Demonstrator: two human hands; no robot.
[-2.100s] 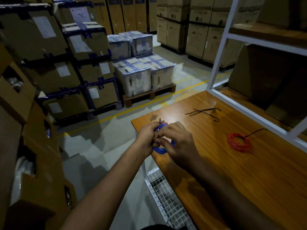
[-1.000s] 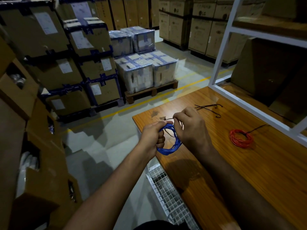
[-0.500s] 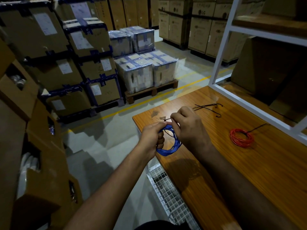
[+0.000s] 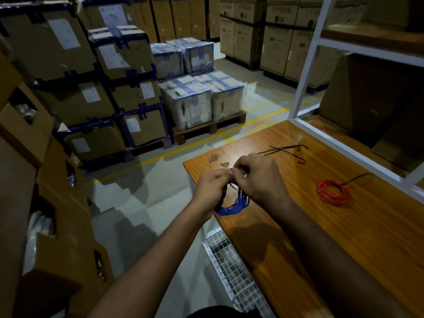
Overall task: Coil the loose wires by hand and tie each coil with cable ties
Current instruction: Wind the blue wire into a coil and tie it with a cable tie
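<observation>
Both hands (image 4: 236,180) pinching a thin black tie (image 4: 234,185) on the blue coil (image 4: 236,204); could slip free, loops springing apart.

The table (image 4: 344,226) is glossy orange wood-grain with a scuffed patch near its corner, the shelf frame (image 4: 305,72) smooth white-painted metal, the boxes (image 4: 57,42) matt brown cardboard, some plastic-wrapped.
</observation>
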